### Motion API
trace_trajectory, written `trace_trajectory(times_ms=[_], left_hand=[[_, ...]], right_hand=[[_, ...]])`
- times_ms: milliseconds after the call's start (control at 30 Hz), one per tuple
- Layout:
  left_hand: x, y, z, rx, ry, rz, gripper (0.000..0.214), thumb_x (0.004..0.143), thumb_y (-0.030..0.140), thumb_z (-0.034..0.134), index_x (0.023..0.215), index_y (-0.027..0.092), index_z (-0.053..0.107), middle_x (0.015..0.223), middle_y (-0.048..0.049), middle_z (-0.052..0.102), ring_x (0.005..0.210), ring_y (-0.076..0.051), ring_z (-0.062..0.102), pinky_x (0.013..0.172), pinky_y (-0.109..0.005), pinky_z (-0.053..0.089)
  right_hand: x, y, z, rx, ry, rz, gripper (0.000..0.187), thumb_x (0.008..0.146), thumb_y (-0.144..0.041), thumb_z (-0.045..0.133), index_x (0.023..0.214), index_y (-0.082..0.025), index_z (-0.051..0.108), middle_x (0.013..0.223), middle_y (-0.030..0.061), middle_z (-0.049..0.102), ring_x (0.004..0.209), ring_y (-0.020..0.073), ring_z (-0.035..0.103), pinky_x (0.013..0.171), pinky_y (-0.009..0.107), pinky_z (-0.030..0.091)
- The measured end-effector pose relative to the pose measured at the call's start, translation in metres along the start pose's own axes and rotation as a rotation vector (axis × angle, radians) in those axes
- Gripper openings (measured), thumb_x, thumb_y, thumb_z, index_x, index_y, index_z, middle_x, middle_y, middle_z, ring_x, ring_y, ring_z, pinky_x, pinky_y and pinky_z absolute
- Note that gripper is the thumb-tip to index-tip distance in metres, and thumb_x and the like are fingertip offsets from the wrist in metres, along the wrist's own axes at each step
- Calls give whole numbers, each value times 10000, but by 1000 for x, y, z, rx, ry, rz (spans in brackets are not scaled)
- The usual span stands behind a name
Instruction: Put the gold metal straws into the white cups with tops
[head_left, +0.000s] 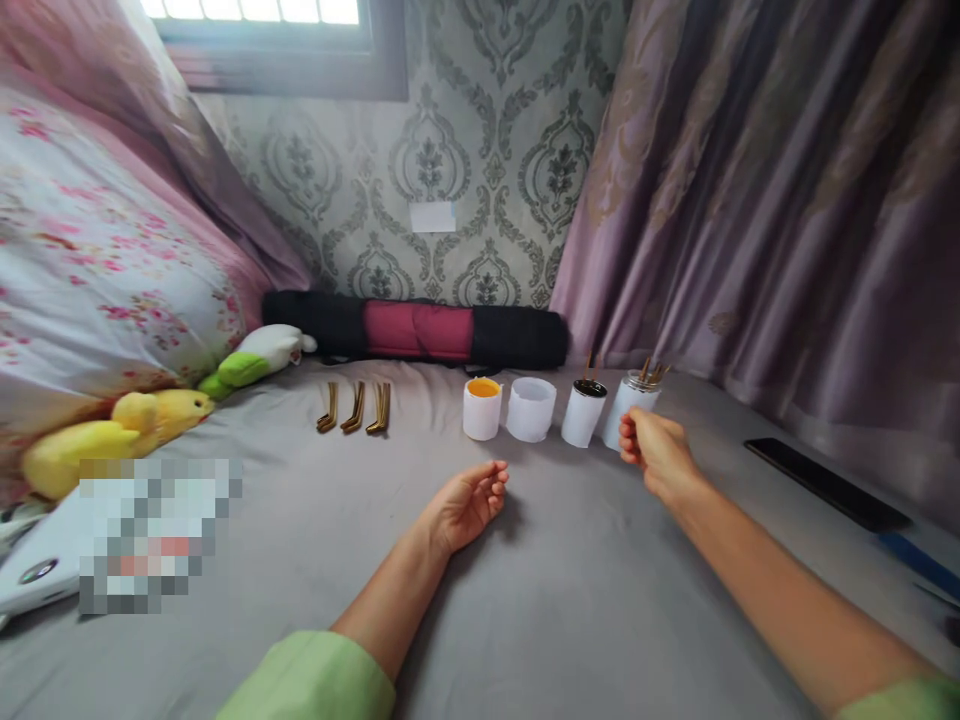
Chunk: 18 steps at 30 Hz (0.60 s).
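A row of white cups stands on the grey sheet: one with an orange inside (481,408), an empty one (531,408), a dark-rimmed one (584,412) and a rightmost cup (628,405) with several gold sticks in it. My right hand (657,450) is curled closed just in front of that rightmost cup; whether it touches the cup or holds anything is hidden. On the sheet below the cups rests my left hand (466,505), palm up, fingers loosely curled and empty. Three bent gold straws (356,408) lie to the left.
A black and red roll (417,330) lies against the wall. Yellow (112,430) and green-white (259,358) plush toys sit at the left beside a floral pillow (90,260). A dark flat bar (825,483) lies at the right under the curtain (787,200).
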<state>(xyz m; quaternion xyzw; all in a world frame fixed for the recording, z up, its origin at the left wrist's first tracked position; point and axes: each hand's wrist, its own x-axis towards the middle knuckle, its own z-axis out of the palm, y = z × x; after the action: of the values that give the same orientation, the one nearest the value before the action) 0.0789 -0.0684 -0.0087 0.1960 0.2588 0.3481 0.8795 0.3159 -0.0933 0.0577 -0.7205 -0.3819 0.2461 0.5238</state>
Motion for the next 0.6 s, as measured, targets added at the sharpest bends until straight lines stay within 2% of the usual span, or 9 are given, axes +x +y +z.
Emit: trace_trajectory(times_ms=[67,133,233,333,500,600], left_hand=[[-1,0,1,0,-1,7,103,729,137,557,813,79,553,666,-25,548,506,-39,473,447,-142,380],[-1,0,2,13,7,24,113,720,147,569,807,77,555,664,-27,547,502,-37,468,451,-143,378],[-2,1,5,47,33,87,133,701,163,592,802,83,559,659,-24,544,490,-33,460,444,-142,367],[0,2,4,102,59,183,162,680,176,612,805,88,559,654,-21,539,482,-34,459,442,-147,361],[6,6,-4,318,138,381,200,654,224,630,785,94,553,647,-34,544,473,-46,463,426,-165,345],[11,10,-12,554,202,511,221,662,288,610,763,104,541,631,-24,547,438,-42,441,400,-167,330]], right_hand=[[-12,4,22,166,14,96,124,743,-232,385,628,-195,411,498,-29,444,353,48,374,311,163,261],[-22,7,46,194,-55,139,127,736,-232,392,619,-192,425,495,-32,445,349,47,369,313,162,258],[-31,13,79,126,-129,97,179,755,-288,375,625,-192,452,509,-17,476,358,58,382,326,172,271],[-34,23,103,-36,-156,-19,256,773,-349,343,633,-194,490,544,21,546,397,91,442,360,199,304],[-34,40,117,-321,-89,-288,321,780,-368,344,615,-189,554,613,65,615,535,142,528,488,225,338],[-35,43,116,-344,-71,-340,347,787,-371,339,619,-178,575,619,69,623,546,147,529,508,229,323]])
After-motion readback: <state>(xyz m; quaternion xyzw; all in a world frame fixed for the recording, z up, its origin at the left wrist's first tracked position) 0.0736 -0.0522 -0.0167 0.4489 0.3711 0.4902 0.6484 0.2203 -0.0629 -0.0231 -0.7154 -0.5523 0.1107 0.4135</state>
